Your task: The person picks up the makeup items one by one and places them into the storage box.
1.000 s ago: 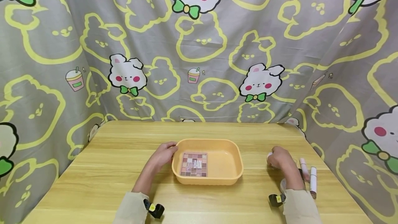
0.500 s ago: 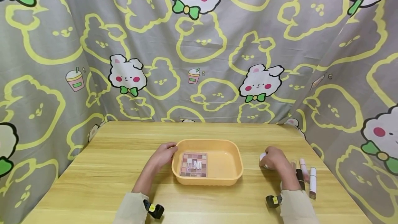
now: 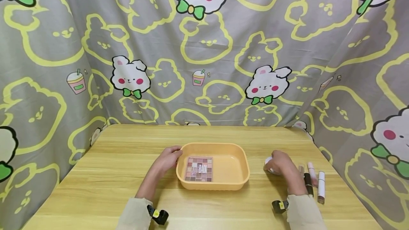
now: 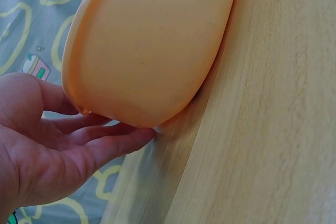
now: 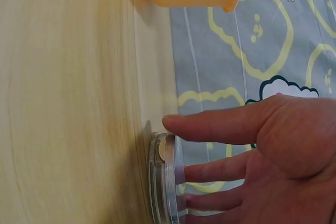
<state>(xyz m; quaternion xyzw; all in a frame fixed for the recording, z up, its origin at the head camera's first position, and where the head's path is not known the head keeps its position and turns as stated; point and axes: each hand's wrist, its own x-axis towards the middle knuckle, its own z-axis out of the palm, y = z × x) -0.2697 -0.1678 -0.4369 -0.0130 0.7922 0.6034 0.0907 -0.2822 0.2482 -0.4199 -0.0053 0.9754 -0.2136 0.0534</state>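
A shallow yellow-orange plastic tray [image 3: 220,186] stands on the wooden table, with a square eyeshadow palette [image 3: 198,171] lying in its left half. My left hand [image 3: 167,159] is at the tray's left end; in the left wrist view its nearly straight fingers [image 4: 126,141] touch the outer wall below the rim. To the right of the tray, my right hand [image 3: 282,162] holds a round, clear-edged compact [image 5: 164,182] low over the tabletop. Its thumb is at the near edge and the other fingers lie along the compact's face. From above, the hand covers much of the compact.
Right of my right hand lie several slim cosmetic tubes: a black one [image 3: 308,184], a pale pink one [image 3: 311,171] and a white one [image 3: 321,186] with a brown end. A patterned grey curtain [image 3: 217,116] hangs behind the table [image 3: 134,141].
My right hand has shifted left toward the tray with the compact, uncovering the black tube, and has slowed in the last half second. The left hand and tray stay in place.
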